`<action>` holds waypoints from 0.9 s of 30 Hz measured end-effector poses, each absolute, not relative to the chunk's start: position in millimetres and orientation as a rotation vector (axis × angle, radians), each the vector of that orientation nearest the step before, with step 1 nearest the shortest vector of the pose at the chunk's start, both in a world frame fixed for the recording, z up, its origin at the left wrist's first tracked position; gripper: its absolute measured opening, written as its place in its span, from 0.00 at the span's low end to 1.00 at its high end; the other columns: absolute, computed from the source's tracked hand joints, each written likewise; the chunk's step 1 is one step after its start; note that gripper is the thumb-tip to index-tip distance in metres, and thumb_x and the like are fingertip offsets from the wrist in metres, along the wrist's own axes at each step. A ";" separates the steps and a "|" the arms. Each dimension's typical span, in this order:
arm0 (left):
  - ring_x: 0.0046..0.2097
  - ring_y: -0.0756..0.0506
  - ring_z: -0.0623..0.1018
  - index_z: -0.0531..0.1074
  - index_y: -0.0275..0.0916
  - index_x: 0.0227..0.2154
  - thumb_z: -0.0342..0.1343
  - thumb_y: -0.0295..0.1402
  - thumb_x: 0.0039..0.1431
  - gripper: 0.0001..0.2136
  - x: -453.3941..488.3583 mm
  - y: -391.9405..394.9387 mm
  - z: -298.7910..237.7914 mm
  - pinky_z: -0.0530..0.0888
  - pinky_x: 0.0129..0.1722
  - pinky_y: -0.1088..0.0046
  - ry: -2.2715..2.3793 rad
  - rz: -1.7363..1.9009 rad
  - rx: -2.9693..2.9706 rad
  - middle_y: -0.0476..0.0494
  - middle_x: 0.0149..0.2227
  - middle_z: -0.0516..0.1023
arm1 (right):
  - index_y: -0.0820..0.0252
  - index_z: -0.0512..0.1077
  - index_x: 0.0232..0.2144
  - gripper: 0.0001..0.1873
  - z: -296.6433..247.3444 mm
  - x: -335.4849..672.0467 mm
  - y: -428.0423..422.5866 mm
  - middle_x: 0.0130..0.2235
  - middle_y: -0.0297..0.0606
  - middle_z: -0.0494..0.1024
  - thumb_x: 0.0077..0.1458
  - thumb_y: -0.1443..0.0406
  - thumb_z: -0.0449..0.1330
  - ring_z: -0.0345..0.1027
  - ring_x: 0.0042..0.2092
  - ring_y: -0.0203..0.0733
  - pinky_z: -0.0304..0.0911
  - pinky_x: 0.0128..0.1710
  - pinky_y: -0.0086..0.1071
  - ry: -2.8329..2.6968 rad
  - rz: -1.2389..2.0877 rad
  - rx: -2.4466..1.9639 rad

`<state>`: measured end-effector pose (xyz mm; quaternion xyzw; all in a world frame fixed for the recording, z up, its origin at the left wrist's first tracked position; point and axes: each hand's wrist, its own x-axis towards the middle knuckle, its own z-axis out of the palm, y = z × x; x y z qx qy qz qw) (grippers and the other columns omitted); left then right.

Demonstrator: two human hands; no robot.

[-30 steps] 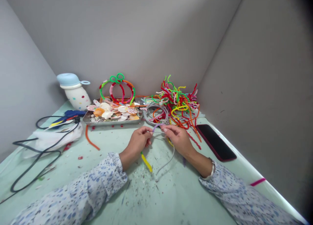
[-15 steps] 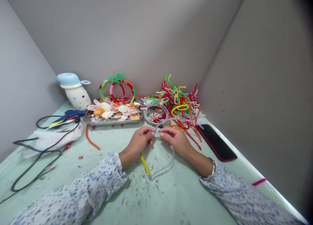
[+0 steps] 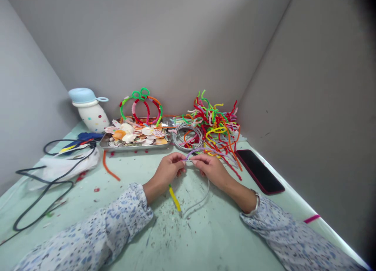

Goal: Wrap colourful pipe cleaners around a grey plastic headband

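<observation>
My left hand (image 3: 173, 165) is closed in a pinch around a purple pipe cleaner (image 3: 196, 150) where it meets a thin grey wire (image 3: 207, 194). A yellow pipe-cleaner-wrapped stretch (image 3: 174, 198) comes out below that hand, and the wire curves from its end up to the right. Fingertips of my right hand (image 3: 210, 167) pinch the wire close beside the left fingertips; whether they also grip the purple strand is hard to see. The purple strand arches above the right hand, its far part running in front of the pipe-cleaner pile.
Behind my hands lie a coil of wire (image 3: 188, 147), a pile of colourful pipe cleaners (image 3: 216, 116), and a metal tray (image 3: 135, 146) of shells with wrapped rings (image 3: 143, 102). A phone (image 3: 260, 171) lies right; a bottle (image 3: 92, 114), plastic bag (image 3: 67, 165) and black cable (image 3: 38, 200) lie left.
The purple pipe cleaner's free end, which stretched right over the phone's corner, has swung back and lower, behind my right hand. Both hands stay nearly in place.
</observation>
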<state>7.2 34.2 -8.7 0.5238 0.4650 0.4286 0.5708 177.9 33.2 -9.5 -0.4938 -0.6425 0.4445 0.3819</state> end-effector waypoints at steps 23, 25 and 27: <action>0.25 0.52 0.75 0.70 0.36 0.32 0.54 0.27 0.48 0.07 5.4 33.6 -6.7 0.64 0.19 0.82 1.014 1.004 1.100 0.46 0.29 0.75 | 0.61 0.73 0.44 0.16 -8.9 176.3 33.5 0.14 0.25 0.59 0.53 0.63 0.55 0.52 0.17 0.31 0.49 0.18 0.25 -1.551 1.284 -1.213; 0.25 0.51 0.75 0.70 0.36 0.33 0.53 0.27 0.48 0.07 5.2 34.0 -7.1 0.64 0.19 0.82 1.000 0.997 1.081 0.46 0.29 0.75 | 0.61 0.72 0.44 0.16 -8.1 176.2 33.5 0.15 0.25 0.59 0.53 0.63 0.55 0.51 0.17 0.30 0.49 0.17 0.25 -1.532 1.308 -1.194; 0.25 0.51 0.76 0.70 0.36 0.33 0.53 0.26 0.48 0.07 5.1 34.2 -7.5 0.65 0.18 0.81 0.987 0.995 1.064 0.45 0.29 0.75 | 0.61 0.72 0.43 0.16 -6.8 175.8 33.1 0.15 0.25 0.59 0.53 0.64 0.55 0.51 0.17 0.30 0.48 0.17 0.24 -1.509 1.333 -1.190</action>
